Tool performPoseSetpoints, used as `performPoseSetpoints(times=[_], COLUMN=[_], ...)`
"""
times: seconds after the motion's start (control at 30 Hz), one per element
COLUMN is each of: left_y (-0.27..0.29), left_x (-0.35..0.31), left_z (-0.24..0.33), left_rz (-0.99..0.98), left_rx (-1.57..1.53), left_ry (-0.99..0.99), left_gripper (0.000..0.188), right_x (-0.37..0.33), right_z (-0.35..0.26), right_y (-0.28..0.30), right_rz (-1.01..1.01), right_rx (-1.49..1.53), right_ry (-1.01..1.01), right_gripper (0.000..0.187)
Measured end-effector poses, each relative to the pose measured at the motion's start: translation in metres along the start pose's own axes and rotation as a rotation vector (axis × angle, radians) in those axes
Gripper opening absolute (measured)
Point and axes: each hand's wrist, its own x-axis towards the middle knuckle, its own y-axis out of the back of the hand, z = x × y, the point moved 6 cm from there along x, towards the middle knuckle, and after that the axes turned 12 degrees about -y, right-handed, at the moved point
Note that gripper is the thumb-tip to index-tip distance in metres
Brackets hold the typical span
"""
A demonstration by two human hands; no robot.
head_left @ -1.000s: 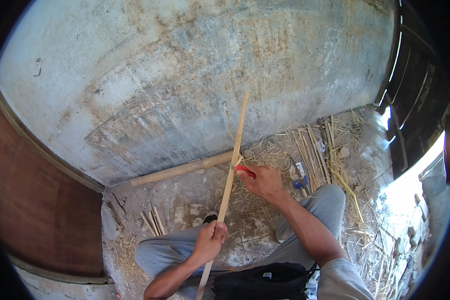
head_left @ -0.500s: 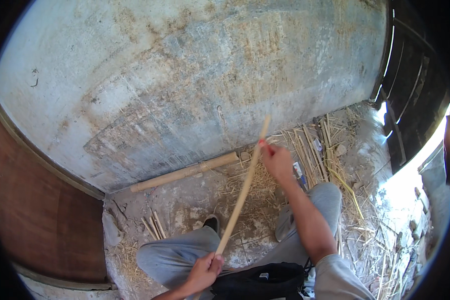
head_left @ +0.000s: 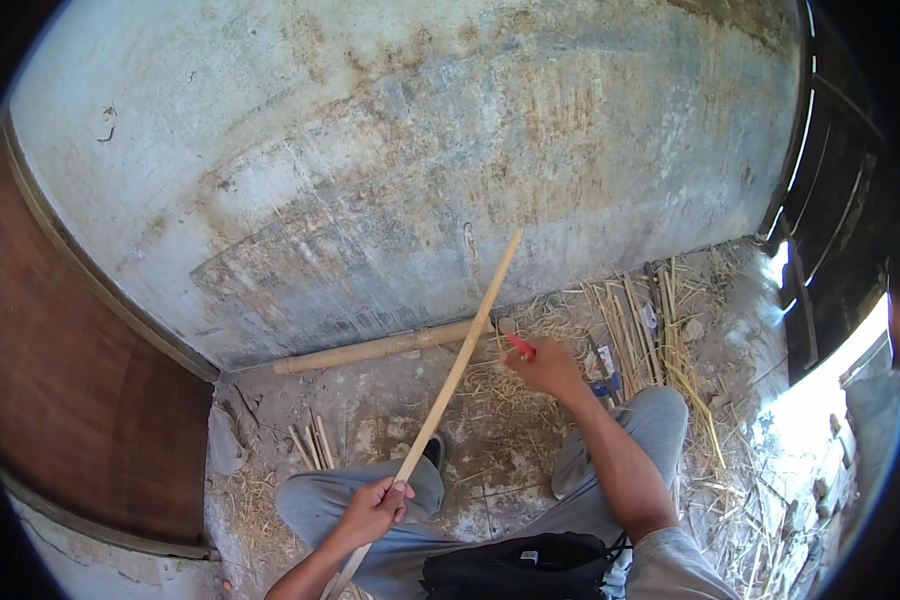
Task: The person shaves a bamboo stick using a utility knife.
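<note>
A long, pale bamboo strip [head_left: 460,365] slants up and to the right across the middle of the view. My left hand [head_left: 372,512] is closed around its lower part, and the strip's tail runs on below the fist. Just right of the strip, apart from it, my right hand [head_left: 548,370] is closed on a slim red tool [head_left: 519,345]. The red end points up and left from the fingers; the rest is hidden, so its exact kind is unclear. Both hands are above the floor, in front of my bent knees.
A thick bamboo pole [head_left: 380,347] lies along the foot of the stained wall [head_left: 420,180]. Strips [head_left: 635,325] lie bundled at the right, near shavings [head_left: 505,400]. Short sticks [head_left: 315,445] stand by my left knee. A black bag [head_left: 520,568] rests on my lap.
My right hand, which was at the strip's upper part, has come away from it, down and right, with the red tool. My left hand and the strip have shifted left.
</note>
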Motion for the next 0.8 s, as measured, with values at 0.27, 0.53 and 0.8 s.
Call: performPoseSetpoints(times=[0.27,0.53,0.8], left_y=[0.000,0.004,0.014], left_x=[0.033,0.076,0.088], left_z=[0.037,0.075,0.104], left_rz=[-0.036,-0.111,-0.022], left_rx=[0.184,0.375,0.586], left_ry=[-0.158,-0.274,-0.337], left_gripper=[0.032,0.036,0.038], right_x=[-0.011,-0.010,-0.005], right_z=[-0.020,-0.026,-0.022], right_y=[0.000,0.007,0.007], right_rz=[0.053,-0.117,-0.080], right_rx=[0.679,0.995,0.943], right_ry=[0.042,0.004,0.034], right_gripper=[0.042,0.023,0.022])
